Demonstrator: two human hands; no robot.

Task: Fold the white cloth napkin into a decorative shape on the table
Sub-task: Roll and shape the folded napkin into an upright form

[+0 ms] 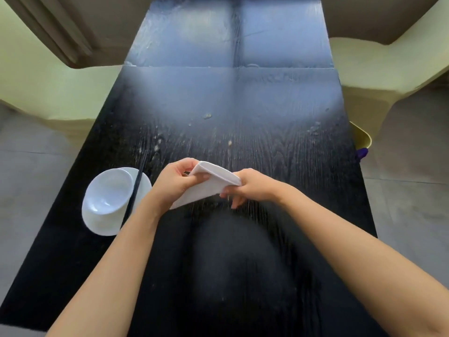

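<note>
I hold the napkin (209, 184) up off the table (243, 105), both hands on it, because the next crease is easier to line up in the air than flat on the dark wood. It is already folded into a thick, narrow shape, slanting from its high corner at 12 o'clock down to a free corner at 7 o'clock.

My left hand (173, 182) has the upper end: its grip is pressed together on the folded edge, thumb on my side, fingers behind, so the layers cannot slide apart. My right hand (252, 187) pinches the edge at 3 o'clock between thumb and forefinger; its other fingers hang loose below, clear of the cloth.

The bowl (108, 190) sits on its plate (102, 221) at 9 o'clock of my hands, with chopsticks (136, 188) laid across the rim, well apart from the napkin. I judge they are kept aside so the middle of the table stays free for setting the shape down.

I judge the fold about midway; the risk is the layers slipping when I shift my pinch.
</note>
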